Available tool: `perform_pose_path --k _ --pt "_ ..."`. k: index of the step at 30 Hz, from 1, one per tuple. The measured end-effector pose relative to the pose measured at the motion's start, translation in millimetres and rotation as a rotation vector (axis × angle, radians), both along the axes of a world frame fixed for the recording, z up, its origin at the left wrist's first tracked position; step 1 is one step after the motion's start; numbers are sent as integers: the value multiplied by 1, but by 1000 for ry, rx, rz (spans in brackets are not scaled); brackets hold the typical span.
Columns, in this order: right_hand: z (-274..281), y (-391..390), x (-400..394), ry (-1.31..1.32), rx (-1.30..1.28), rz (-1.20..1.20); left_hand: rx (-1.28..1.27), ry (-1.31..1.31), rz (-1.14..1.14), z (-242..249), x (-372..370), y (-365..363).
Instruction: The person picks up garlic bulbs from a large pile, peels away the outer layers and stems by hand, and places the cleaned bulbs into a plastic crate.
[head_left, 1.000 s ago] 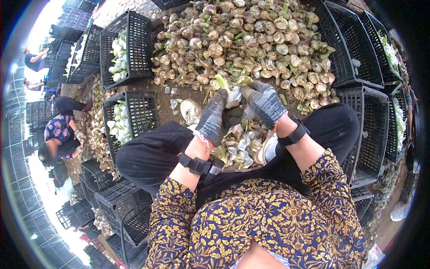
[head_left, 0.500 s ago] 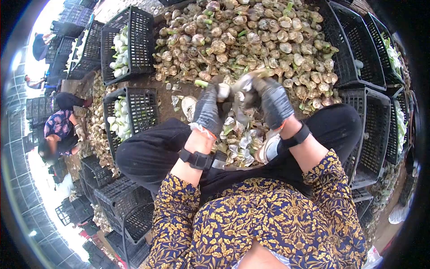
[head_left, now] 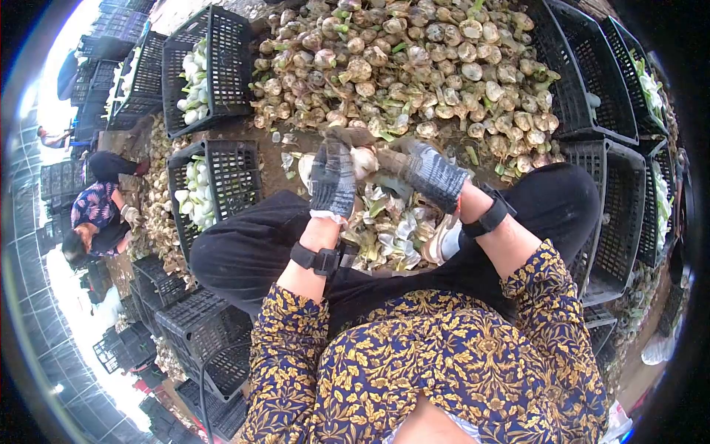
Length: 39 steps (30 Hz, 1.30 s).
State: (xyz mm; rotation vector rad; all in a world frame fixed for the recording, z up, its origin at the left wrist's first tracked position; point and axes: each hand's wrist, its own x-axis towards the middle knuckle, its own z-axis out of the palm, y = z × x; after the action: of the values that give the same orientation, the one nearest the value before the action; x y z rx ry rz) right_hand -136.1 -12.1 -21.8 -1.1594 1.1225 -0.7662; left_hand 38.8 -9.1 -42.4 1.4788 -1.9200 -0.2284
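Note:
My left hand (head_left: pixel 333 176), in a grey, soiled glove, is closed around a whitish garlic bulb (head_left: pixel 364 161). The bulb shows between my two hands, above the ground between my legs. My right hand (head_left: pixel 433 174), gloved alike, is closed, with its fingertips against or very near the right side of the bulb. Whether the right fingers also grip something is hidden. Below the hands lies a litter of garlic skins (head_left: pixel 388 233). Just beyond them spreads a big heap of unpeeled garlic bulbs (head_left: pixel 414 70).
Black crates with white peeled garlic stand at left, one nearer (head_left: pixel 233 174) and one farther (head_left: pixel 233 74). More black crates (head_left: pixel 617 222) line the right side. Another person (head_left: pixel 100 203) sits at far left by more garlic. Stacked crates (head_left: pixel 200 322) stand at lower left.
My hands have come down slightly and turned inward. The right hand, earlier blurred with pale skin in its fingers, is now at the bulb. The green stem end by my left hand no longer shows.

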Motion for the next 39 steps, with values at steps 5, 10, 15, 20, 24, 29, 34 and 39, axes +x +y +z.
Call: perform_pose_path --k 5,10,15,20,24,29,34,39 --pt "24 -5 -2 -87 273 161 300 455 -56 30 -25 4" --pt "22 -3 -16 -58 62 268 424 585 -66 37 -25 3" --pt "21 -10 -14 99 96 165 238 539 -37 28 -28 0" --pt "29 -3 -9 104 156 116 400 572 -71 34 -28 1" --pt "31 -4 -12 273 17 135 425 621 -29 31 -30 0" --pt "19 -2 -8 251 -37 -127 603 822 84 27 -31 -3" --pt "14 -2 -6 28 -44 -292 655 965 174 35 -42 -3" --pt "0 -6 -5 -201 -43 -451 727 1363 232 19 -33 -8"
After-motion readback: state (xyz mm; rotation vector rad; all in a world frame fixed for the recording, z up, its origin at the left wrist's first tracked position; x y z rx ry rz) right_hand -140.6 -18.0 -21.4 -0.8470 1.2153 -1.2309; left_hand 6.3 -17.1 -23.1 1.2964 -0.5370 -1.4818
